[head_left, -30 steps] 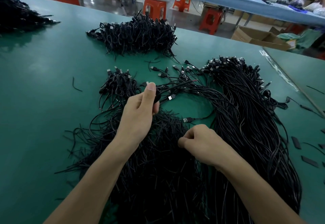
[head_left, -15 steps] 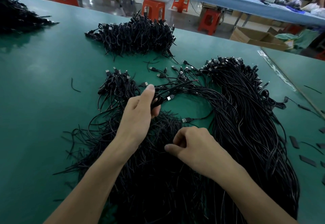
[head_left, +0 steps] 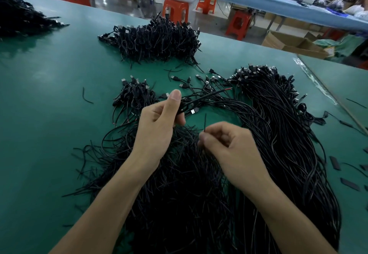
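A big heap of loose black USB cables (head_left: 274, 134) covers the green table (head_left: 49, 114) in front of me. My left hand (head_left: 157, 126) grips a folded cable bunch (head_left: 191, 104), thumb raised, with a silver plug showing by the fingers. My right hand (head_left: 229, 146) pinches a thin black tie (head_left: 205, 122) that sticks straight up from thumb and forefinger. Under both hands lies a spread of short black ties (head_left: 179, 184).
A small stack of bundled cables (head_left: 135, 96) lies left of my left hand, a larger one (head_left: 157, 40) farther back, another pile (head_left: 18, 18) at the far left. Black flat strips (head_left: 350, 184) lie at the right. Orange stools (head_left: 175, 8) and a cardboard box (head_left: 294, 42) stand beyond the table edge.
My right hand has lifted off the tie pile with one thin tie pinched upright and moved up toward the left hand. The left hand keeps its grip on the cable bunch.
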A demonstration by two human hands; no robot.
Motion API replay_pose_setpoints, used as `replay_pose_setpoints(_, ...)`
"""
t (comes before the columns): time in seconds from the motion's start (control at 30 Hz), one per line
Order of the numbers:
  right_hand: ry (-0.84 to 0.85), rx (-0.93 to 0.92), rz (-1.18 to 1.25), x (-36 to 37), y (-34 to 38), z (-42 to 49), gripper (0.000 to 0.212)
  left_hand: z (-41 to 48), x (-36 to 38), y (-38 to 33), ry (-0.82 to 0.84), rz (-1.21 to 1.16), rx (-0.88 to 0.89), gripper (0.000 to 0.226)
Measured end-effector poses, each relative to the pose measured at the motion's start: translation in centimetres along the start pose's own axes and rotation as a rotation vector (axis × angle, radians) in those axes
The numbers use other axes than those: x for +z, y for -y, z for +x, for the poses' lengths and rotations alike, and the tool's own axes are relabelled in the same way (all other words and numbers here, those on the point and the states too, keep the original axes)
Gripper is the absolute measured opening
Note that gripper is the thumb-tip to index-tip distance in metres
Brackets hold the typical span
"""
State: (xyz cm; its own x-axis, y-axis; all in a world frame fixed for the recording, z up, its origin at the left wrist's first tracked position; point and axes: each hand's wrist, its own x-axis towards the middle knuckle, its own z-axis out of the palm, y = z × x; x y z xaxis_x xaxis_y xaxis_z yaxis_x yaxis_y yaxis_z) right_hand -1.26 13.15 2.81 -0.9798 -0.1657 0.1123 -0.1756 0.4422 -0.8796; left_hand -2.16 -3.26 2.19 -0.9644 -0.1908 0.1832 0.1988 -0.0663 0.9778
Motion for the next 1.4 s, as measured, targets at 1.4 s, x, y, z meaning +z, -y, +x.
replay_pose_setpoints(1.4, 0.170, 0.127, -0.500, 0.6, 0.9, -0.3, 0.014, -0.1, 0.3, -0.6, -0.085, -0.072, -0.141, 0.062)
